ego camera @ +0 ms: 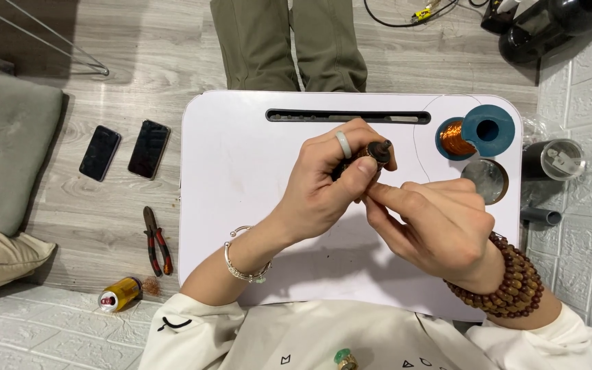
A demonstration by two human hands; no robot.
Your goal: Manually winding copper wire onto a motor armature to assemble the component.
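A small dark rotor (371,156) with a copper-coloured winding is held over the middle of the white desk (227,178). It is gripped in the left hand (323,185), whose fingers are curled narrowly around it and whose thumb is pressed along its near side. The rotor's long axis is tilted up and away to the right, so that its dark shaft end is seen above the knuckles.

The right hand (440,226) is placed just beside and below the rotor, to its right. Its fingertips (378,194) are brought together narrowly and are touching the rotor's lower end, next to the left thumb; whether a fine wire is pinched between them cannot be told. Of the two hands, the left is the one that carries the rotor; the right merely meets it from the lower right.

At the desk's far right corner a blue spool (477,131) of copper wire is laid, with a round tin (486,180) just below it. Both are set well apart from the hands. On the floor to the left, pliers (157,240), a can (119,294) and two phones (125,151) are seen.
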